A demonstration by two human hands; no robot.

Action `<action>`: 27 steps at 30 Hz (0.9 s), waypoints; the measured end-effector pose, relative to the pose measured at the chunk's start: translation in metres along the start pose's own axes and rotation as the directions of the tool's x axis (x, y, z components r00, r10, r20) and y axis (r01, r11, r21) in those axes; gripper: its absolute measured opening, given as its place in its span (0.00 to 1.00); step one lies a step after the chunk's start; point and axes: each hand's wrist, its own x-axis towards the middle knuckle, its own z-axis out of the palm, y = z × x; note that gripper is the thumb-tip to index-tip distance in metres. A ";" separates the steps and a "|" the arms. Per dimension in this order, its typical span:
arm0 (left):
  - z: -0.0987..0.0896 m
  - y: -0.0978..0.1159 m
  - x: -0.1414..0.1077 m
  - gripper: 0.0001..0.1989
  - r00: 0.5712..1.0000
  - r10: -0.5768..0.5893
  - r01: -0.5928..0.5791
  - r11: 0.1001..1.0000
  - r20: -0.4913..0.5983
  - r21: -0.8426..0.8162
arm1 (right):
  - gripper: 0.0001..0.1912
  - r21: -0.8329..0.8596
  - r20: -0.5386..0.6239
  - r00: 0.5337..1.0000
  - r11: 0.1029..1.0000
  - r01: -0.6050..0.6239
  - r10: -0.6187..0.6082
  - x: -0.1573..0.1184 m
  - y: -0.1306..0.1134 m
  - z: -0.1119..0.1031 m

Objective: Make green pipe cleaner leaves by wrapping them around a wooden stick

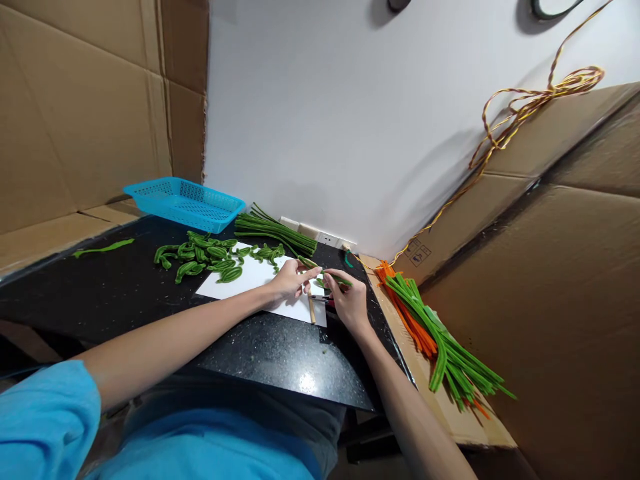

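The blue shirt (200,447) was nearest; the left hand (313,270) and right hand (328,275) pinched a green stem (344,281), its long axis slanting toward the table's (300,360) right edge.

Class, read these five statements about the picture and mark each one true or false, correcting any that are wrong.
1. A bundle of dark green stems lies to the right of the blue basket. True.
2. The looped green pieces are all inside the basket. False: they lie outside it, some on the white sheet.
3. Bright green stems lie partly over orange stems. True.
4. The left hand and the right hand are both empty. False: a green piece is held in their fingers.
5. The white sheet lies on the black worktop. True.
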 end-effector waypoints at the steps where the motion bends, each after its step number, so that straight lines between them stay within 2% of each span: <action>1: 0.000 0.000 0.000 0.25 1.000 0.012 -0.012 1.000 0.008 0.009 | 0.16 0.032 0.006 1.000 0.999 -0.024 0.023 0.000 0.001 0.000; 5: 0.002 0.003 -0.001 0.28 0.999 0.041 -0.041 0.999 -0.012 0.032 | 0.19 0.161 0.044 0.995 0.982 -0.100 0.094 0.001 0.000 0.002; 11: 0.003 0.006 -0.004 0.26 0.994 0.071 -0.064 0.993 -0.078 0.095 | 0.23 0.299 0.147 0.970 0.926 -0.230 0.193 0.005 -0.005 0.002; 17: 0.001 0.008 -0.003 0.23 0.994 0.108 -0.103 0.986 -0.028 0.132 | 0.23 0.460 0.300 0.904 0.784 -0.417 0.305 0.007 -0.007 -0.001; 22: 0.001 0.013 -0.002 0.21 0.989 0.137 -0.144 0.977 0.055 0.158 | 0.25 0.468 0.369 0.858 0.726 -0.504 0.358 0.006 -0.006 -0.003; 27: 0.001 0.007 0.000 0.21 0.995 0.102 -0.100 0.986 -0.007 0.132 | 0.26 0.489 0.354 0.848 0.695 -0.528 0.395 0.008 -0.002 -0.001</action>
